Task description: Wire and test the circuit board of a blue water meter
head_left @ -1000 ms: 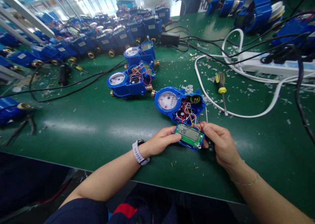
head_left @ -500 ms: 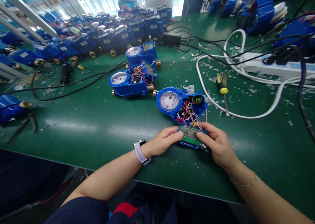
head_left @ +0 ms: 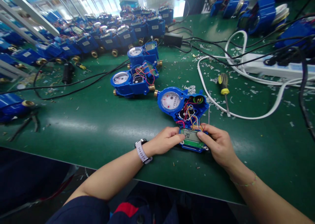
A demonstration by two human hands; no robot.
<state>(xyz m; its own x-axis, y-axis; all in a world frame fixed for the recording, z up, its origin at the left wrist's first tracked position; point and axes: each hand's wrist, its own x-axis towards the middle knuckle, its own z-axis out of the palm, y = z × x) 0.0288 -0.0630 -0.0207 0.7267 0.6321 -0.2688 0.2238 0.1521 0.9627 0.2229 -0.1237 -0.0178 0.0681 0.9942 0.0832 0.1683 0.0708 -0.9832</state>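
Note:
A small LCD circuit board (head_left: 193, 142) in a blue frame is gripped at both ends. My left hand (head_left: 168, 140) pinches its left end, thumb on top; my right hand (head_left: 216, 143) closes on the right end, thumb beside the display, which reads about 20. Coloured wires (head_left: 190, 114) run from the board up into an open blue water meter (head_left: 162, 109) lying just beyond it. The meter has a round white dial and a brass fitting on its left. My fingertips under the board are hidden.
Two more blue meters (head_left: 131, 87) stand to the left, many others (head_left: 108, 40) in rows behind. A yellow-black screwdriver (head_left: 223, 84) lies right, inside a white cable (head_left: 242, 118) loop near a power strip (head_left: 265, 66). Black cables and scraps cover parts of the bench. Another person (head_left: 195, 0) is at the far side.
The view has shifted slightly, so everything sits a little farther right. Both hands keep the same hold on the LCD circuit board, and the display still reads about 20.

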